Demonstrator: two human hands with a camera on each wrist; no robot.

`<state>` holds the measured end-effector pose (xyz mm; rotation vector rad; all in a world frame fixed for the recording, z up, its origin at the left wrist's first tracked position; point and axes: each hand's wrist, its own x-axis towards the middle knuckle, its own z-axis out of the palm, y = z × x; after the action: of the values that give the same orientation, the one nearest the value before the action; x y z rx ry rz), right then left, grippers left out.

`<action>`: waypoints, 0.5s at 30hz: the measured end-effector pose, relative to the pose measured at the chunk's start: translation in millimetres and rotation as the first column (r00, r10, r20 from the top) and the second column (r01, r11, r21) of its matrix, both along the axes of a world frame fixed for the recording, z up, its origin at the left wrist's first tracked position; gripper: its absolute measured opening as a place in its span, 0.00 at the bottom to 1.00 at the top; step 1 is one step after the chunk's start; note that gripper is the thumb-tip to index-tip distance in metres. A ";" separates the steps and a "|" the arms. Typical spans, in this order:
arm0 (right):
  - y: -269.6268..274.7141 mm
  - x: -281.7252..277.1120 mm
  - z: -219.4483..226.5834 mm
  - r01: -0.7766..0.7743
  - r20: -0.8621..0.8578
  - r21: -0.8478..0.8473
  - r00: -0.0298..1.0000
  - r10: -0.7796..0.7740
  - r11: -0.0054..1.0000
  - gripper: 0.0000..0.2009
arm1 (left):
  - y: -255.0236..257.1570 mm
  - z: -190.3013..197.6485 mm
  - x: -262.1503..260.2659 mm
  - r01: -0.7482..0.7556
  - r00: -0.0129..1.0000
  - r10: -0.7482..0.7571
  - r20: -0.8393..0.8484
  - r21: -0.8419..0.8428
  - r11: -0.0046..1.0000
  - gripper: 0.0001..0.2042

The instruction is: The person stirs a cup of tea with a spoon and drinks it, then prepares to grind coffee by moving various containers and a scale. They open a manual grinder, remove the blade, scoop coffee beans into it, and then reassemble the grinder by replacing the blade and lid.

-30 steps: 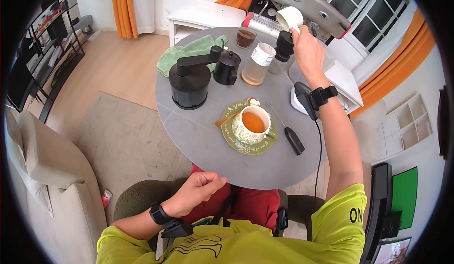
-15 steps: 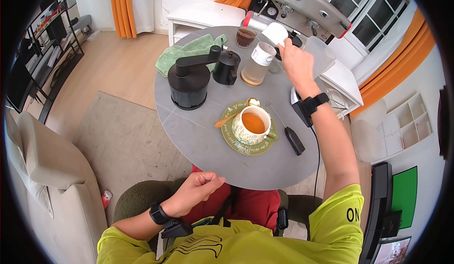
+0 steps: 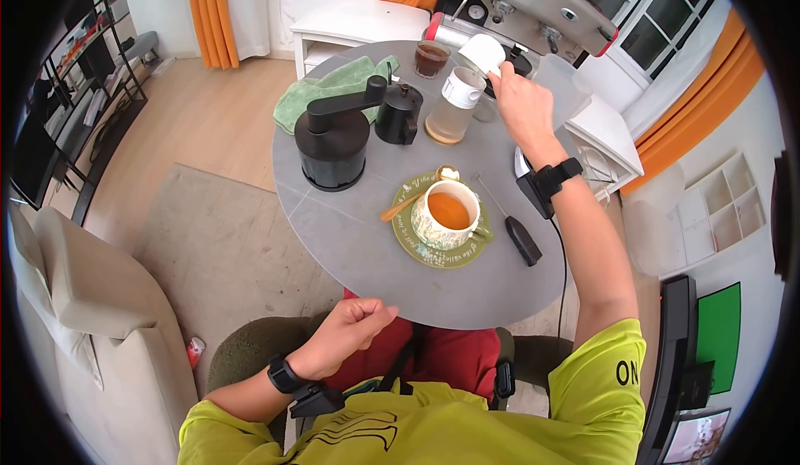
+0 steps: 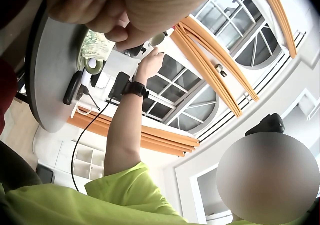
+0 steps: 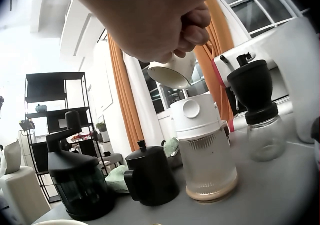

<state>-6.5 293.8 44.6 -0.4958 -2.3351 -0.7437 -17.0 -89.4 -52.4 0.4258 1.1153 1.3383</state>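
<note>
My right hand (image 3: pixel 523 108) grips a small white cup (image 3: pixel 483 53) by its handle at the far side of the round table. In the right wrist view the cup (image 5: pixel 172 71) is tipped, its mouth just above a clear glass vessel with a white collar (image 5: pixel 200 120). My left hand (image 3: pixel 343 337) hangs over my lap at the near table edge, fingers curled, holding nothing. Mid-table, a patterned cup of orange-brown liquid (image 3: pixel 446 215) stands on a green saucer (image 3: pixel 469 257) with a wooden spoon (image 3: pixel 403 208). A black whisk (image 3: pixel 522 241) lies to its right.
On the table's left stand a black hand-crank device (image 3: pixel 332 148) and a black pot (image 3: pixel 399 115), near a green cloth (image 3: pixel 302 102). A glass of brown liquid (image 3: pixel 431 59) is at the back. A black-topped grinder (image 5: pixel 252 92) stands right of the glass vessel.
My right hand has moved left with the white cup, from beside the grinder to the glass vessel, and the cup has tipped. The left hand has stayed in place.
</note>
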 end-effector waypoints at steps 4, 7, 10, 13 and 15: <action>0.6 2.0 -0.7 0.093 -0.005 -0.173 0.995 -0.096 0.980 0.15 | 0.1 1.1 -0.2 0.001 1.000 -0.001 0.006 -0.004 1.000 0.18; 24.8 3.4 -7.9 0.020 -0.231 -0.256 0.969 -0.081 0.966 0.16 | -0.2 0.3 -0.4 -0.010 1.000 0.010 0.019 0.002 1.000 0.17; 32.4 15.8 -2.7 -0.499 -0.519 -0.855 0.818 -0.247 0.144 0.18 | -0.7 1.5 -0.9 -0.012 1.000 0.012 0.016 -0.017 1.000 0.17; 20.2 35.8 -11.9 -0.560 -0.484 -0.825 0.770 -0.416 -0.078 0.18 | -0.7 -1.3 -1.4 -0.018 1.000 0.018 0.024 0.003 1.000 0.16; 32.7 49.6 -37.7 -0.587 -0.435 -0.769 0.771 -0.466 -0.254 0.18 | -0.1 -1.9 -1.0 -0.018 0.999 0.018 0.034 -0.003 1.000 0.16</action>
<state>43.0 326.6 6.9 -1.0141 -1.5276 1.6701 -18.0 -89.5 -54.3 0.3904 1.0951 1.3550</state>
